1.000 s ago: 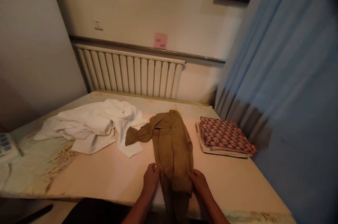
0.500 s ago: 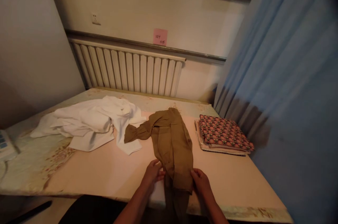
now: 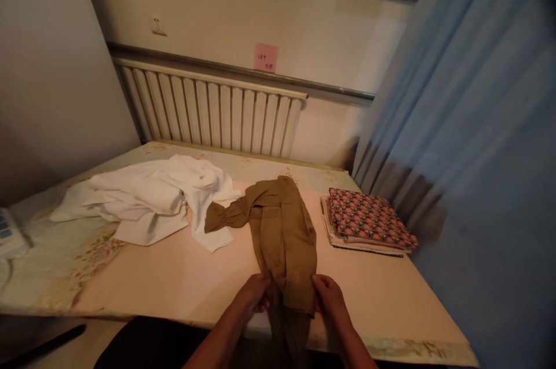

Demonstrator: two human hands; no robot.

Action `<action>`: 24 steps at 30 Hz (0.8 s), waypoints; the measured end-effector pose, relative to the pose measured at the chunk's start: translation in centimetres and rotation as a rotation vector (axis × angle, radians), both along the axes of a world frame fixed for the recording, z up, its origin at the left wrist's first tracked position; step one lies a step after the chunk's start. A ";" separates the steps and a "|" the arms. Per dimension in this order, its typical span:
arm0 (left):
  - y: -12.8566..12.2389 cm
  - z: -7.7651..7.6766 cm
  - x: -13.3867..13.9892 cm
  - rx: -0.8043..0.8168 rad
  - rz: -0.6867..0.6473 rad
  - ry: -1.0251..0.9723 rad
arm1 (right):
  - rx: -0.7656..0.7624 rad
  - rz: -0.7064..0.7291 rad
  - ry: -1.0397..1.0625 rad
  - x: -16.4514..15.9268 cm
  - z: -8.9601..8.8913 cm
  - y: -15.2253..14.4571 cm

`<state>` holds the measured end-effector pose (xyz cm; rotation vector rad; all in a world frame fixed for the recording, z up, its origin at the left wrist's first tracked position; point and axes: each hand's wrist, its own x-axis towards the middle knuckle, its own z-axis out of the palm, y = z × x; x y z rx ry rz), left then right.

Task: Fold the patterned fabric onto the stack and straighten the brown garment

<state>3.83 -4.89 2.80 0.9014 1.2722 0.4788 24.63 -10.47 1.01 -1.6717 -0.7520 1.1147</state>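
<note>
A brown long-sleeved shirt (image 3: 280, 236) lies partly folded on the table, its lower part hanging over the front edge. One sleeve with a gathered cuff sticks out to the left, across a white garment. My left hand (image 3: 255, 293) pinches the shirt's left edge near the table front. On the opposite side, my right hand (image 3: 329, 293) grips the right edge between thumb and fingers. Left of the shirt, a crumpled white garment (image 3: 152, 189) spreads over the table.
A stack of folded cloths with a red patterned piece on top (image 3: 369, 218) sits at the right, beside a blue curtain (image 3: 486, 172). A white radiator (image 3: 208, 108) stands behind the table (image 3: 174, 282). A white device (image 3: 11, 236) is at the far left.
My left hand has closed on the shirt's left edge, its fingers now drawn together. My right hand keeps its hold. The shirt has barely moved.
</note>
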 end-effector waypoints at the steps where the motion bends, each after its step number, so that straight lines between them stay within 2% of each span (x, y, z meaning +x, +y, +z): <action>1: -0.1 0.0 0.0 0.020 -0.005 0.017 | -0.007 -0.001 0.022 -0.1 0.1 0.2; 7: 0.3 0.1 -1.7 0.141 -0.024 0.137 | -0.014 0.058 0.027 -0.2 1.5 0.9; 12: 1.3 0.5 -6.0 0.234 -0.024 0.233 | -0.013 0.069 -0.018 0.0 1.9 -0.6; 18: 2.4 0.7 -10.9 0.391 -0.013 0.458 | -0.029 0.055 -0.088 1.1 1.8 -2.7; 24: 1.6 -0.4 -11.4 0.473 -0.065 0.588 | 0.018 0.013 -0.319 3.8 2.2 -3.6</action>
